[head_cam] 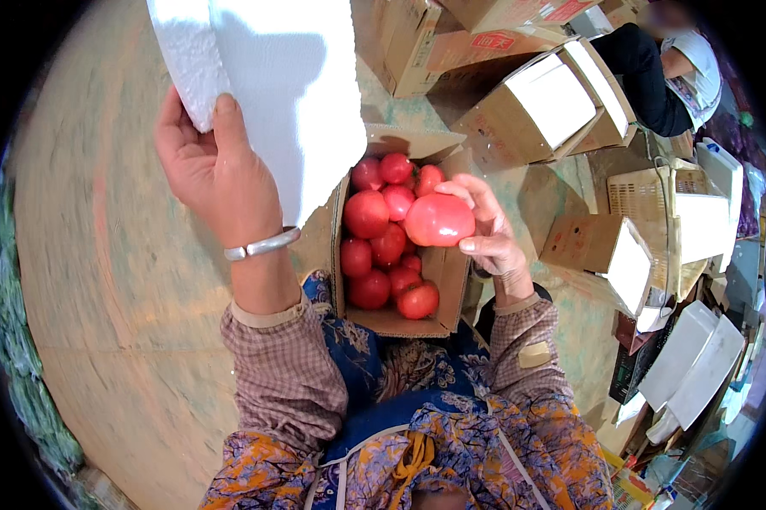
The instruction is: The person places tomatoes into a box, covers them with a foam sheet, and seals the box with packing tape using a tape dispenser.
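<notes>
My left hand (217, 159) grips the edge of a broken white foam sheet (281, 83), thumb on top, raised beside the box. In my right hand (488, 226) is a large red tomato (440, 220), held between thumb and fingers above the open cardboard box (453, 284). Several red tomatoes (388, 245) lie loose in that box, which stands right before my lap. The held tomato and my fingers hide some of those below. One of the tomatoes near the box's front corner (418, 299) shows its stem end.
Cardboard boxes with white foam panels (552, 99) stand at the upper right, near a seated person (660, 76). A smaller carton (603, 252) and a cream plastic basket (631, 191) are to the right. Green bundled produce (23, 357) lines the far left of the floor (134, 255).
</notes>
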{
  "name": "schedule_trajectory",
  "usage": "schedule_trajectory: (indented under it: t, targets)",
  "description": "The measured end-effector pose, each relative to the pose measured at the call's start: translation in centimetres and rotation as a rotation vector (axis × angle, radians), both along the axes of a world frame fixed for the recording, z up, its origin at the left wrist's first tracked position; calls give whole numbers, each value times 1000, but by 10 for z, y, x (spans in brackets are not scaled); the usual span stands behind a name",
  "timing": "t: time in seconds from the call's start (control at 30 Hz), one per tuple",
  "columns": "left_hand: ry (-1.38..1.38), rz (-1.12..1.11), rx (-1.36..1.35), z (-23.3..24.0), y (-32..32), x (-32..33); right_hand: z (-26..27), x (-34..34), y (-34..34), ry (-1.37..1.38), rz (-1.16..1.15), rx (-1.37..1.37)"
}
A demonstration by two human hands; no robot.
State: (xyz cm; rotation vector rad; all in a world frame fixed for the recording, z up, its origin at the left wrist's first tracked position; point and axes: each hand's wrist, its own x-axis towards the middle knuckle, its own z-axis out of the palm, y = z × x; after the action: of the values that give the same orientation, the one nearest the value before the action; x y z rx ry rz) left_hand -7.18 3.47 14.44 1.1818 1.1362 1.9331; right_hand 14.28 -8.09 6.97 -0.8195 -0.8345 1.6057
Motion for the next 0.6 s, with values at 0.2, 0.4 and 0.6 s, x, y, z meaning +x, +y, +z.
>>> schedule_trajectory:
  t: [0.2,0.4,0.6]
  targets:
    - [10,2,42,-7,4,-5,17,-7,9,-1072,192,-249]
    - [50,-12,46,-5,4,-2,-15,-22,15,-1882,452,-115]
    - [55,27,69,-5,5,-3,-18,-24,8,-1775,649,6]
